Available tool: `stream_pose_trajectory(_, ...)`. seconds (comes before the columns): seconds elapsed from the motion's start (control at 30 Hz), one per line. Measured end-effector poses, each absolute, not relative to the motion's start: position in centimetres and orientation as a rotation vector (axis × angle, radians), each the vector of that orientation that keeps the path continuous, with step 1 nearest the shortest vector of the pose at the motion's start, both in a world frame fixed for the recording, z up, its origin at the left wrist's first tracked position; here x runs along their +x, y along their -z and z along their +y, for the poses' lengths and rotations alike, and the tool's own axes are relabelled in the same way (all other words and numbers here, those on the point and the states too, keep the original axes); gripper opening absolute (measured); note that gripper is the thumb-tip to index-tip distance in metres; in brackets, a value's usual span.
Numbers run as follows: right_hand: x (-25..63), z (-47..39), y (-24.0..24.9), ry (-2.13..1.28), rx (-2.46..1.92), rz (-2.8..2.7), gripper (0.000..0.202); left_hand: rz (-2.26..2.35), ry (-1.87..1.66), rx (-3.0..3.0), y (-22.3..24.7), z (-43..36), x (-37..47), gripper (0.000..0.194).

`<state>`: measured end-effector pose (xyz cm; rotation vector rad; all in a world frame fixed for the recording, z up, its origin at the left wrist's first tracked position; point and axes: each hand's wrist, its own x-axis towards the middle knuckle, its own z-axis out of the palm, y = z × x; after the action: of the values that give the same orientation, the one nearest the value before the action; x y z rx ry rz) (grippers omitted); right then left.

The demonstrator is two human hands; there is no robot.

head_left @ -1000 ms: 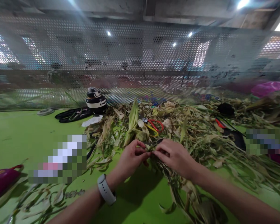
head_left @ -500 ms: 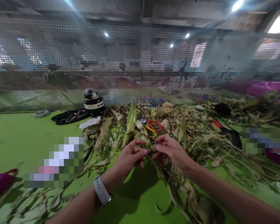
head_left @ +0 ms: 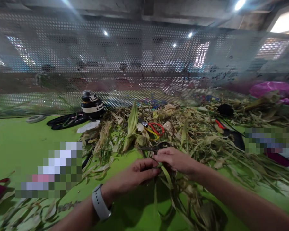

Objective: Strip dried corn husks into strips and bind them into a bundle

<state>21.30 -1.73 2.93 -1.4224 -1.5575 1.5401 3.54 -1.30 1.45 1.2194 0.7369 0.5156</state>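
Observation:
My left hand [head_left: 139,171] and my right hand [head_left: 175,158] meet over the middle of the green table. Between their closed fingertips they pinch a green corn husk strip [head_left: 167,177], whose end hangs down toward me. Just beyond the fingers lies a pair of black-handled scissors [head_left: 162,146], partly covered by my right hand. Farther back are red and yellow handled scissors [head_left: 156,129] and an upright pale-green corn husk [head_left: 132,125]. The exact spot where the strip is gripped is partly hidden by the fingers.
Dried husks [head_left: 197,128] are heaped across the middle and right. At the back left stand a black bottle [head_left: 92,106] and a coiled black strap [head_left: 65,121] on the green table [head_left: 50,130]. A perforated panel [head_left: 122,64] closes the far side. A magenta bag [head_left: 269,91] sits far right.
Both hands have come down and nearer to me, still pinching the husk strip. The black-handled scissors now show beyond the fingers. The whole view has shifted slightly.

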Motion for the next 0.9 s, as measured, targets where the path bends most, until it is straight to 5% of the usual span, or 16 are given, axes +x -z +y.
stream_pose_trajectory(0.33, 22.4, -0.5, -1.0, -0.544, -1.425, -1.627, 0.032, 0.558, -0.195, 1.278, -1.2, -2.3, 3.8, 0.017)
stream_pose_trajectory(0.6, 23.1, -0.6, -3.2, -0.866, -1.373, -1.800, 0.051, 0.631, -0.535, 0.994, -1.0, -1.3, 3.8, 0.018)
stream_pose_trajectory(0.9, 23.0, -1.0, -3.3, -0.710, -1.176, -2.079, 0.030, 0.591, -0.621, 1.011, -0.7, -0.9, 3.8, 0.017)
